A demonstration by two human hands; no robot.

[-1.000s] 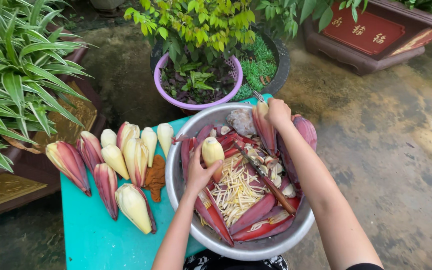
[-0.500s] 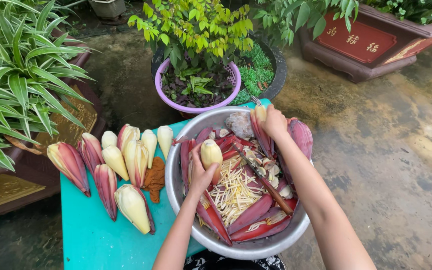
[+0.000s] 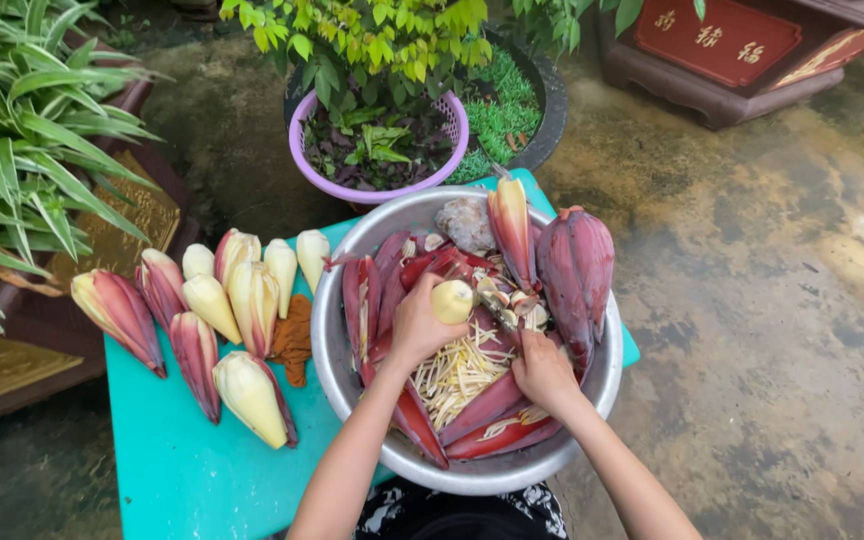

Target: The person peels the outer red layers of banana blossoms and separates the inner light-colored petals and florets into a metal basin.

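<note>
My left hand (image 3: 417,325) grips a pale, peeled banana blossom heart (image 3: 452,300) over a large metal bowl (image 3: 334,352). Just right of it, my right hand (image 3: 544,372) is closed on what looks like a knife handle, its blade (image 3: 497,310) pointing at the heart. Inside the bowl lie red bracts (image 3: 492,405) and a heap of pale yellow florets (image 3: 457,370). Two whole purple-red blossoms (image 3: 577,265) lean on the bowl's far rim.
The bowl stands on a small teal table (image 3: 182,460). Several partly peeled blossoms (image 3: 252,395) and an orange-brown piece (image 3: 295,335) lie on its left half. Behind it are a purple pot (image 3: 377,150), a striped-leaf plant (image 3: 12,150), a red planter (image 3: 722,50) and wet concrete.
My right hand has come back from the blossoms at the bowl's far rim to the bowl's middle, beside the heart. The left hand stays closed on the heart.
</note>
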